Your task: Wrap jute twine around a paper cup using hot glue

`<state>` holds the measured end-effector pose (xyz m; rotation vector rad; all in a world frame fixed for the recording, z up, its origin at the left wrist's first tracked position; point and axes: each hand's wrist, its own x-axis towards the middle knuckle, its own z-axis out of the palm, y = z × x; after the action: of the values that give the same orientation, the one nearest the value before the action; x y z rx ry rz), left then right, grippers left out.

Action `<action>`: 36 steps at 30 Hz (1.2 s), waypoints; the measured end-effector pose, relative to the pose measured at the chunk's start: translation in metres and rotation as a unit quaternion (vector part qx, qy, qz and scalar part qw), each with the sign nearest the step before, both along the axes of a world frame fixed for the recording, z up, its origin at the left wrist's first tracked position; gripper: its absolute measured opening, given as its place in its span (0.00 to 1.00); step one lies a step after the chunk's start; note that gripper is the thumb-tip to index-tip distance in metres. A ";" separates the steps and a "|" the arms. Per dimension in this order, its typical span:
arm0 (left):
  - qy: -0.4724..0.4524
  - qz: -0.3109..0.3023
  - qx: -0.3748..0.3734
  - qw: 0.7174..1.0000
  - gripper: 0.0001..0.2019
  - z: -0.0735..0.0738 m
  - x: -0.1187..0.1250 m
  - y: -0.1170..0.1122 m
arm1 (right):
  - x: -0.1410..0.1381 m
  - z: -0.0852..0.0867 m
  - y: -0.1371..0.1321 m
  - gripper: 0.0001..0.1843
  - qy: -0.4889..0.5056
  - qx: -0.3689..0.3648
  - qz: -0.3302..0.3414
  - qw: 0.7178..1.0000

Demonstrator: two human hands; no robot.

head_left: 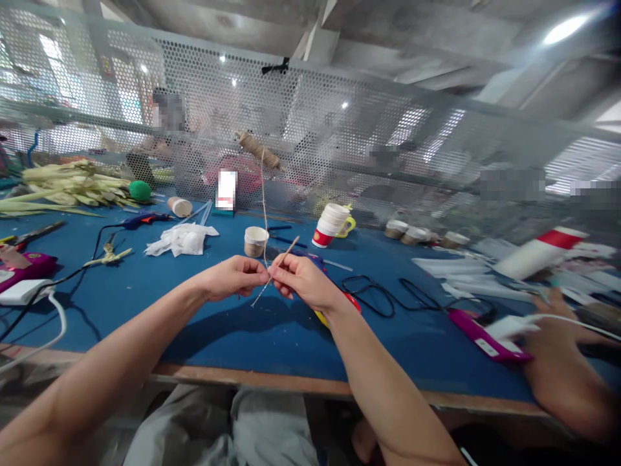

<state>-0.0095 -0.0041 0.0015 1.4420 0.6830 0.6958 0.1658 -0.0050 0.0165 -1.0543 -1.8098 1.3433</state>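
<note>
Above the blue table [208,349], my two hands meet at their fingertips. My right hand [305,279] pinches a thin tan stick [292,245], which slants up to the right; its thinner, pale lower end points down-left. A length of twine [264,200] drops from a twine spool [259,150] on the mesh screen to my fingertips. My left hand [233,278] is closed in a pinch where the twine meets the stick; the exact grip is hidden by the fingers. Just behind stands a small paper cup [255,243] with brown wrapping.
Crumpled white tissue [182,239], a glue gun [145,220] and pale husks [77,184] are on the left. Stacked cups [330,225] stand behind my right hand. A black cable [373,294] runs to a purple power strip [490,336]; another person's arm [567,362] is far right.
</note>
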 end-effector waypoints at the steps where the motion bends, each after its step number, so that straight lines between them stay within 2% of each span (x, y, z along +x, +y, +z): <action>1: -0.006 0.000 -0.005 1.000 0.16 0.001 0.000 -0.001 | 0.000 0.000 0.000 0.18 0.002 0.002 0.001 1.000; 16: -0.059 -0.003 -0.053 0.997 0.19 0.003 0.003 -0.003 | -0.001 -0.001 0.001 0.19 0.017 0.018 -0.016 1.000; 24: -0.026 0.027 -0.019 0.999 0.18 0.001 0.003 -0.001 | -0.002 0.000 0.000 0.18 -0.013 0.002 -0.031 0.999; 36: -0.028 -0.006 -0.038 0.999 0.17 0.001 0.000 0.001 | 0.002 0.004 -0.001 0.17 0.007 -0.008 0.009 1.000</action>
<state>-0.0096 -0.0036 0.0027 1.3509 0.6508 0.6917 0.1677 -0.0056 0.0205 -1.0353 -1.8060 1.3744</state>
